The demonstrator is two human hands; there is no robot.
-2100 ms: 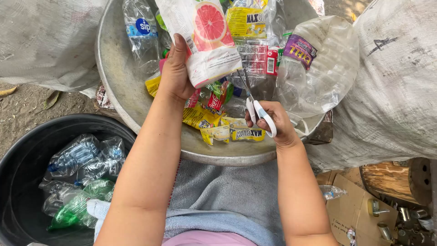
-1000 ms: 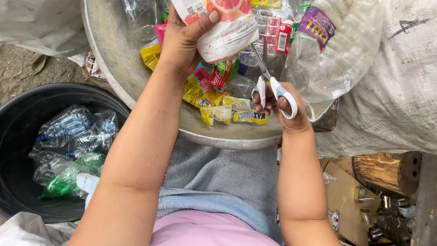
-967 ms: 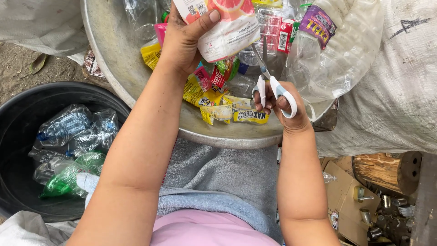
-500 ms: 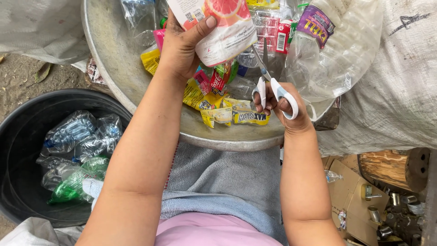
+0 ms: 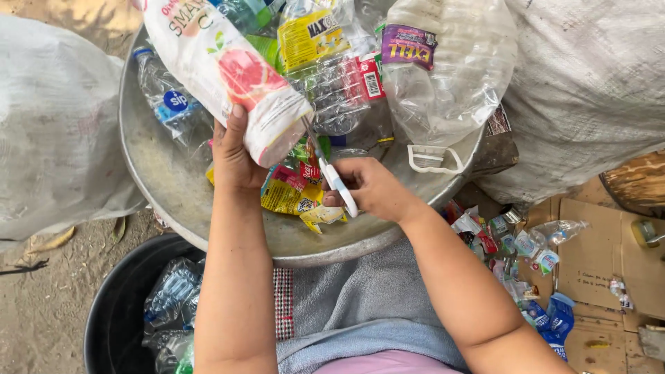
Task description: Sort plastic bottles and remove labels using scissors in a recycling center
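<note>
Compared with half a second earlier, more of the bottle (image 5: 228, 76) shows, the right hand (image 5: 370, 188) with the scissors (image 5: 331, 174) sits nearer the middle of the view, and the black tub (image 5: 114, 315) has slid toward the 7 o'clock corner. The bottle's long axis runs from about 11 o'clock to 4 o'clock, its lower end pointing toward the scissors. Its label is white with a pink-red citrus slice and green leaves. The left hand (image 5: 232, 156) clamps that lower end, the grip closed around the bottle with the thumb lying on the label. The right hand's grip is closed through the white scissor handles; the blades point toward 11 o'clock and meet the bottle's lower end at the label's edge. Both hands work over a large metal basin (image 5: 163, 187) resting on a grey cloth (image 5: 360, 305). In the basin lie crushed clear bottles: one with a blue round mark at 10 o'clock, one with a yellow label at 12 o'clock, one with a red label beside it, and a big jug (image 5: 450, 76) with a purple label at 1 o'clock. Yellow and red label scraps (image 5: 291, 194) lie under the hands.
</note>
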